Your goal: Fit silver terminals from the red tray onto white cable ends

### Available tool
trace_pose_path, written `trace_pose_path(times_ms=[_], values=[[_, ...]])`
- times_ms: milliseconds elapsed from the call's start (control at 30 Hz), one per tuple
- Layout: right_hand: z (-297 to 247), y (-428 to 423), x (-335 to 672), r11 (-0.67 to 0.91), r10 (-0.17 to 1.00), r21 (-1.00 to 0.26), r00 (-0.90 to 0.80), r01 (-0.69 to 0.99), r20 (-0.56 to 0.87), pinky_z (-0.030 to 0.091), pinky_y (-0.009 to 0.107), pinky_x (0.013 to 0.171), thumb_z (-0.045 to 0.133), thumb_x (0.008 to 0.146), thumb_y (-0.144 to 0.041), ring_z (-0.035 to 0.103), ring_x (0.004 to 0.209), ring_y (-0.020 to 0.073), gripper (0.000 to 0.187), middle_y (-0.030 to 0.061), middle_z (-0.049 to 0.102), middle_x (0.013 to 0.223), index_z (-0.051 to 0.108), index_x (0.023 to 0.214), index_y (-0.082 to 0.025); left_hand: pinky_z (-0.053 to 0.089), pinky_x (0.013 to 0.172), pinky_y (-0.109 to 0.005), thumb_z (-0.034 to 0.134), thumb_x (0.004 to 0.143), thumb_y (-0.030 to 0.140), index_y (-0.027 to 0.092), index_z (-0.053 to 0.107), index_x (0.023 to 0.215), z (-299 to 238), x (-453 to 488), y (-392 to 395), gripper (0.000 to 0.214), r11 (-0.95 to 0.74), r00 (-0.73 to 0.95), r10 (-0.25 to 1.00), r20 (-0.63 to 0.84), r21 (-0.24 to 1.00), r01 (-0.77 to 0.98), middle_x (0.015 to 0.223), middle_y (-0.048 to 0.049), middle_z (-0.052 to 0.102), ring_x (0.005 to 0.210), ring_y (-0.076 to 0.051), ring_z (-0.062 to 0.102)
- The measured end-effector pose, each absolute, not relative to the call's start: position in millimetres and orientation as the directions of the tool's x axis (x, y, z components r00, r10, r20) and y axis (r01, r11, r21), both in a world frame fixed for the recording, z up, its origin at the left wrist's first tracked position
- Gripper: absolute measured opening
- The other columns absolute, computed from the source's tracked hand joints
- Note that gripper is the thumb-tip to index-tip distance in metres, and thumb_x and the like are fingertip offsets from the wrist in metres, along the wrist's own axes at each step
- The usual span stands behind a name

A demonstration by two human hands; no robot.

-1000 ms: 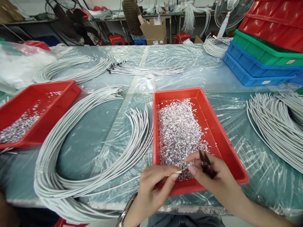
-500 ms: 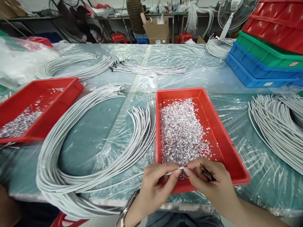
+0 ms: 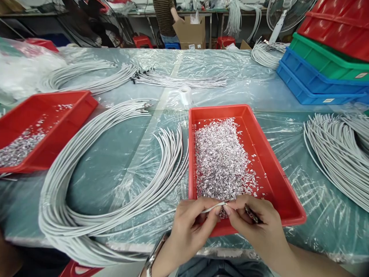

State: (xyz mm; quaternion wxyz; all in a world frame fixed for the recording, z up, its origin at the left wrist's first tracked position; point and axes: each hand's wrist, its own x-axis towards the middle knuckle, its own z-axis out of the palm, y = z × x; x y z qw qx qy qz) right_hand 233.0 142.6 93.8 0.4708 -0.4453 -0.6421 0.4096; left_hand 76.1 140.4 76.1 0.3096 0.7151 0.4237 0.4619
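My left hand (image 3: 188, 227) pinches the end of a thin white cable (image 3: 211, 208) over the near edge of a red tray (image 3: 273, 169). My right hand (image 3: 253, 225) meets it fingertip to fingertip at the cable's tip and also holds a small dark tool (image 3: 250, 213) in its fingers. The tray holds a heap of small silvery foil scraps (image 3: 221, 157). A large looped bundle of white cables (image 3: 95, 184) lies to the left of the tray, and the held cable runs back toward it.
A second red tray (image 3: 69, 111) with scraps sits at the left. More cable bundles (image 3: 337, 154) lie right and across the plastic-covered table (image 3: 121, 157). A tape roll (image 3: 185, 94) stands mid-table. Stacked blue, green and red bins (image 3: 317, 77) fill the far right. A person (image 3: 164, 17) stands behind.
My hands have closed together at the cable tip over the tray's near edge. The dark tool, earlier sticking up from my right hand, now lies lower in the fingers.
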Motion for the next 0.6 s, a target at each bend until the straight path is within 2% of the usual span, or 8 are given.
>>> trace_pose_path(times_ms=[167,600], values=[[93.2,143.5,233.3,0.238,0.965,-0.951,-0.159,0.196,0.209,0.027,0.016,0.039,0.055,0.080,-0.011,0.029,0.041,0.0063,0.020,-0.0088,0.034,0.050,0.050,0.063,-0.019,0.043,0.051,-0.018,0.057,0.084,0.011,0.018,0.062,0.088,75.1,76.5,140.1,0.010,-0.452,0.206,0.892,0.402,0.807,0.381,0.069,0.0026,0.069,0.053,-0.008,0.061],[91.1,143.0,236.1,0.183,0.971,-0.968,-0.185,0.172,0.150,0.024,0.016,0.041,0.055,0.081,-0.009,0.025,0.044,0.0062,0.021,-0.0093,0.030,0.053,0.048,0.064,-0.019,0.050,0.059,-0.015,0.059,0.083,0.010,0.017,0.063,0.092,75.0,78.4,141.3,0.012,-0.465,0.191,0.885,0.424,0.793,0.393,0.078,0.0005,0.073,0.065,-0.008,0.067]])
